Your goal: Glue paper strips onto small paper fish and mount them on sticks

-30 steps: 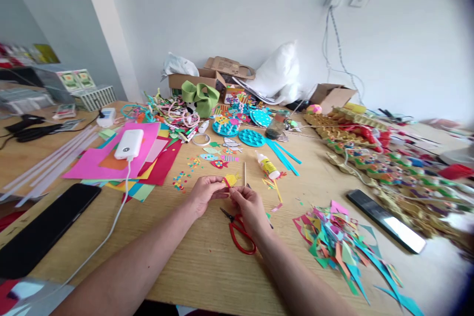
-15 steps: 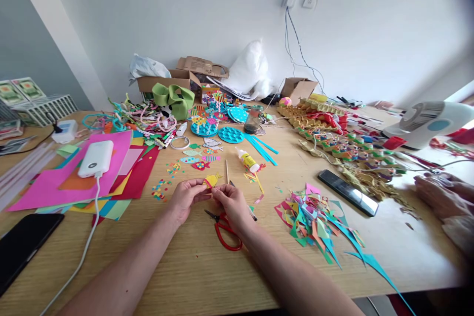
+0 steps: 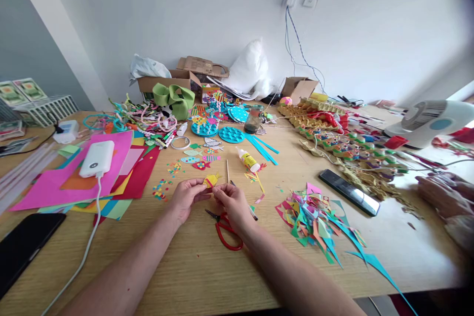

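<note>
A small yellow paper cutout (image 3: 211,179) with a red stripe across it is pinched between the thumb and fingers of my left hand (image 3: 187,197). My right hand (image 3: 231,202) has its fingertips closed at the cutout's lower right edge, by the red stripe. Red-handled scissors (image 3: 228,236) lie on the table, partly under my right hand and wrist. Just beyond the hands are several decorated paper fish (image 3: 201,165), a thin wooden stick (image 3: 227,172) and a yellow-labelled glue bottle (image 3: 248,160) on its side. Small coloured paper dots (image 3: 161,189) lie left of my left hand.
A heap of paper scraps (image 3: 314,222) and a phone (image 3: 348,192) lie to the right. Coloured sheets (image 3: 74,177) carry a white power bank (image 3: 97,158) on the left, its cable running forward. Another person's hands (image 3: 444,192) rest at the far right, near a white fan (image 3: 433,121).
Both hands stay almost in place with the yellow cutout between them. The view has shifted very slightly; nothing on the table has visibly moved.
</note>
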Demonstrator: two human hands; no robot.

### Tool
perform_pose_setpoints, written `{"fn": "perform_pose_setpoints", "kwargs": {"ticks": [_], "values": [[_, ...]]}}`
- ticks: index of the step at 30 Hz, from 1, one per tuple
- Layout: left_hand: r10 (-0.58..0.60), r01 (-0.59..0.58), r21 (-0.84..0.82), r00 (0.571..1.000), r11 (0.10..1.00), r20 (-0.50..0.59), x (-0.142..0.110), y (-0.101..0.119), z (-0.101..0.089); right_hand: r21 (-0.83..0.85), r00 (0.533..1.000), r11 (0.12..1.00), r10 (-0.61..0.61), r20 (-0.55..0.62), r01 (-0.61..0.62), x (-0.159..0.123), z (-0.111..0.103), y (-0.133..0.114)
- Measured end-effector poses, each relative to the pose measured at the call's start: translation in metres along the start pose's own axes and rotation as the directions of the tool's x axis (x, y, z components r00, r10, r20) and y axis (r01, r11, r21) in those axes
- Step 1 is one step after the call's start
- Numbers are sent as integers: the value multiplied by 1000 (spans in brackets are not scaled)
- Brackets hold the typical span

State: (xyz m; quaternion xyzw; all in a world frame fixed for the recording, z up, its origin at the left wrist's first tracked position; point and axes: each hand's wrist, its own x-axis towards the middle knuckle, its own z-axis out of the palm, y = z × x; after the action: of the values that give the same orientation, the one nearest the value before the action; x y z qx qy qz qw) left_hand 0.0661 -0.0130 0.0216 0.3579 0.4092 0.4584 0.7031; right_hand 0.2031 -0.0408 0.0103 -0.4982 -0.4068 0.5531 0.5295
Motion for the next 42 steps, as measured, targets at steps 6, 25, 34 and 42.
{"fn": "perform_pose_setpoints", "kwargs": {"ticks": [6,25,34,42], "values": [[-18,18,-14,1000,1000,7,0,-1,0,-2,1000,1000,-2,7,2,1,-2,2],[-9,9,-27,1000,1000,6,2,-6,-1,-67,1000,998,-10,29,12,-1,-3,2],[-24,25,-57,1000,998,7,2,-5,0,-59,1000,998,29,8,-28,-1,-3,1],[-22,23,-67,1000,997,15,1,-6,0,-100,1000,995,20,-7,-21,-1,-3,2]]}}
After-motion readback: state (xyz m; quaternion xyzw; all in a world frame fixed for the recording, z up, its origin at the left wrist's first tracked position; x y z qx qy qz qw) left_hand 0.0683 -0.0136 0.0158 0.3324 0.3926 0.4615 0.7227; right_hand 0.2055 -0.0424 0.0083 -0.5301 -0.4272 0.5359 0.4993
